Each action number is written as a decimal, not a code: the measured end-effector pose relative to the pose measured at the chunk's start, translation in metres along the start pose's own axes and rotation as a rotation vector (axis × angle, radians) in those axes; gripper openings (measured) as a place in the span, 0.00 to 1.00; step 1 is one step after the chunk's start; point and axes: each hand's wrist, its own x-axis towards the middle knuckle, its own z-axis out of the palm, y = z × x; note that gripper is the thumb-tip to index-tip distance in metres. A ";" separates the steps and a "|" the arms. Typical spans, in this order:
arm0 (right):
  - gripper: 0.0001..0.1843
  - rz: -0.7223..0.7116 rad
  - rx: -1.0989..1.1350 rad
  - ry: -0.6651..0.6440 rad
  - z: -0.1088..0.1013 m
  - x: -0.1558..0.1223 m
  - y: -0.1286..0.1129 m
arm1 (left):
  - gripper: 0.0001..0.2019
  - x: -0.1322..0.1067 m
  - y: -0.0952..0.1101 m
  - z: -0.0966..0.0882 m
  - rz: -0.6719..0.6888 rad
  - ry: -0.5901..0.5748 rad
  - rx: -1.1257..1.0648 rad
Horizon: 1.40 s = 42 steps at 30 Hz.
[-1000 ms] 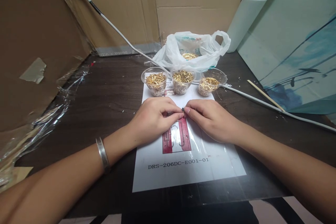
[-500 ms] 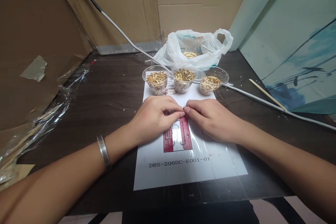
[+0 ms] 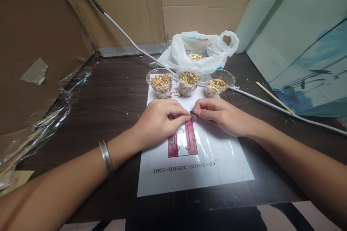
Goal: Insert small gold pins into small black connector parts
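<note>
My left hand (image 3: pixel 159 121) rests knuckles-up on a white printed sheet (image 3: pixel 214 168), fingers curled, fingertips pinched at the top of a red fixture (image 3: pixel 189 140) drawn or laid on the sheet. My right hand (image 3: pixel 219 115) is raised slightly beside it, thumb and forefinger pinching a small dark part (image 3: pixel 192 112) right at the left fingertips. Three clear cups of gold pins stand just beyond the hands: left cup (image 3: pixel 160 83), middle cup (image 3: pixel 189 83), right cup (image 3: pixel 217 85). A silver bracelet (image 3: pixel 105 157) circles my left wrist.
A white plastic bag (image 3: pixel 200 52) with more gold pins sits behind the cups. A white cable (image 3: pixel 260 101) crosses the dark table; a wooden stick (image 3: pixel 273 97) lies at right. Cardboard walls stand at back and left, crumpled clear film (image 3: pixel 40 126) at left.
My right hand has lifted off the sheet and turned, now showing a small dark part pinched at its fingertips. My left hand has stayed in place.
</note>
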 end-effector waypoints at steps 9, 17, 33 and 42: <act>0.16 -0.040 -0.245 0.023 0.004 0.000 -0.004 | 0.06 0.000 -0.002 0.000 0.016 -0.003 0.006; 0.23 -0.044 -0.370 0.043 0.006 0.000 -0.003 | 0.06 -0.001 -0.001 0.001 0.032 -0.003 -0.019; 0.23 -0.099 -0.341 0.037 0.006 -0.003 -0.001 | 0.05 -0.001 0.000 -0.001 0.039 0.020 -0.060; 0.21 -0.133 -0.295 0.039 0.007 -0.005 -0.005 | 0.06 0.000 0.000 0.000 0.064 0.009 -0.065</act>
